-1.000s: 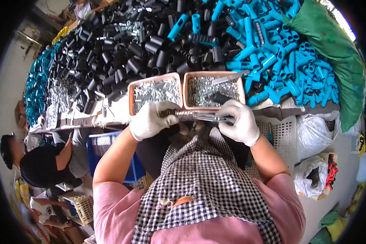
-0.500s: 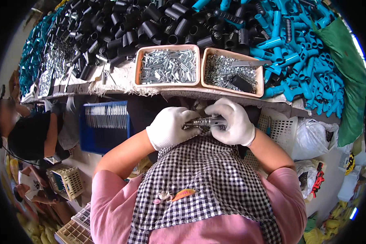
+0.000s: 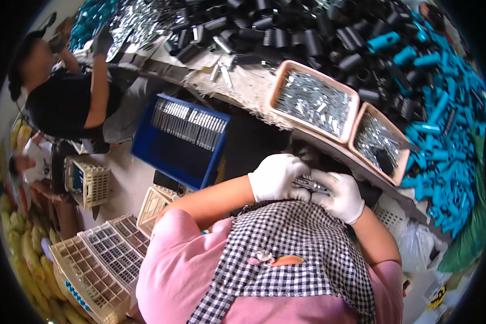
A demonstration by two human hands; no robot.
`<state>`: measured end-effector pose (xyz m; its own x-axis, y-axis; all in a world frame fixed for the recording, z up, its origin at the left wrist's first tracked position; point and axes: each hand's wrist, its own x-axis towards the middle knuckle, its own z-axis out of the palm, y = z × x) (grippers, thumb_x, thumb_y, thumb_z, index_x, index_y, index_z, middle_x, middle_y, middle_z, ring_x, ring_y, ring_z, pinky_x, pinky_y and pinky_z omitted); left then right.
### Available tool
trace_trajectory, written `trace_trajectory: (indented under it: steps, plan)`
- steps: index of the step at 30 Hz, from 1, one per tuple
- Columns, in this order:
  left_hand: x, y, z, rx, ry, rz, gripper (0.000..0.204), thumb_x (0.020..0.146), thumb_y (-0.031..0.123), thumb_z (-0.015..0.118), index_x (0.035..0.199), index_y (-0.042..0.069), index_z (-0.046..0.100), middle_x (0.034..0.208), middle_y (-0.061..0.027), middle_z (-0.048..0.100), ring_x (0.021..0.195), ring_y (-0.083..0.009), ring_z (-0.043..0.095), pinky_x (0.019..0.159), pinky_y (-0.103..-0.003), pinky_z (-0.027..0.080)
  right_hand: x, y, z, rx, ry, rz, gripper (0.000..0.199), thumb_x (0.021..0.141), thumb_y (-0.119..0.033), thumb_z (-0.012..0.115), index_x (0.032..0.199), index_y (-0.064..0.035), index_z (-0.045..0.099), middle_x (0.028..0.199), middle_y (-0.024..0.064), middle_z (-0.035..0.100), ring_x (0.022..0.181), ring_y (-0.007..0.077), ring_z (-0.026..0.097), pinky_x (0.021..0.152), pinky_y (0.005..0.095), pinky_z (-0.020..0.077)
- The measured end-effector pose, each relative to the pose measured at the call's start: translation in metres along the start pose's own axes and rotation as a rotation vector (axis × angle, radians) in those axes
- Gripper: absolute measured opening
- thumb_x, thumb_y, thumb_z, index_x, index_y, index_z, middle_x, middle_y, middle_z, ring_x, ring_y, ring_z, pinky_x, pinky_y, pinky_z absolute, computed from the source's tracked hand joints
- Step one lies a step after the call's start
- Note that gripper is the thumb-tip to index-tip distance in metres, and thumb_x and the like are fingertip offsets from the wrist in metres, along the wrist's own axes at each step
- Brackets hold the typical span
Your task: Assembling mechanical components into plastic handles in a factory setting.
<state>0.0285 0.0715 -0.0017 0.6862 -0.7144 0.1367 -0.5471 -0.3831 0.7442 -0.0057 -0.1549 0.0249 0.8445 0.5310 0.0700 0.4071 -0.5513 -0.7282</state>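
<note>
Fingers of both white-gloved hands curl shut around a small bundle of shiny metal pieces [image 3: 311, 185], held between them just above the lap. The left hand [image 3: 274, 177] wraps the bundle's left end, its fingertips folded down over the metal; the right hand [image 3: 341, 195] closes on the other end, knuckles up, so that only a short stretch of the metal shows between the two gloves. The exact shape of the pieces cannot be told.

The bundle sits close to the body, over the top edge of a black-and-white checked apron [image 3: 297, 254] worn over a pink short-sleeved shirt [image 3: 173, 270], and below the edge of the long worktable [image 3: 243, 86].

On the table just beyond the hands stand two shallow orange plastic trays side by side: the nearer-left tray [image 3: 275, 89] is full of small silver metal parts, and the right tray [image 3: 399, 175] holds more of them together with a dark piece. Behind the trays lie heaps of short black plastic tubes [image 3: 286, 38] and, to the right, teal plastic tubes [image 3: 443, 119].

Under the table to the left is a blue plastic crate [image 3: 167, 156] with a row of metal pieces along its top. Beige lattice baskets [image 3: 92, 259] stand on the floor. Another person in a black shirt [image 3: 65, 102] reaches onto the table at the far left.
</note>
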Motion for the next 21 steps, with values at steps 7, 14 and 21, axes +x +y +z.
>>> trace_trajectory:
  steps: [7, 14, 21]
  plan:
    - [-0.087, -0.196, -0.035, 0.042, 0.886, -0.845, 0.033, 0.092, 0.028, 0.06, 0.103, -0.001, 0.069, 0.09, -0.0213, 0.07, 0.085, -0.0369, 0.067, 0.078, -0.042, 0.052, 0.009, -0.005, 0.012, 0.308, 0.083, 0.388, 0.033, 0.067, -0.012, 0.078, 0.095, 0.0031, 0.071, 0.084, 0.0153, 0.071, 0.073, 0.024, 0.069, 0.072, 0.0311, 0.0533]
    - [-0.144, -0.322, -0.043, 0.274, 0.469, -1.2, 0.032, 0.081, 0.029, 0.07, 0.101, 0.003, 0.068, 0.1, -0.0212, 0.07, 0.097, -0.0382, 0.066, 0.086, -0.045, 0.052, 0.028, -0.004, 0.011, 0.263, 0.045, 0.385, 0.034, 0.068, -0.013, 0.078, 0.096, 0.0039, 0.07, 0.088, 0.0162, 0.071, 0.079, 0.0241, 0.07, 0.075, 0.031, 0.053]
    - [-0.123, -0.385, -0.046, 0.521, -0.067, -1.175, 0.032, 0.09, 0.026, 0.058, 0.113, 0.006, 0.068, 0.112, -0.0211, 0.068, 0.106, -0.0349, 0.065, 0.091, -0.042, 0.052, 0.019, -0.007, 0.012, 0.238, 0.117, 0.392, 0.037, 0.068, -0.014, 0.079, 0.1, 0.0024, 0.071, 0.092, 0.0178, 0.071, 0.084, 0.0277, 0.071, 0.077, 0.0324, 0.0536]
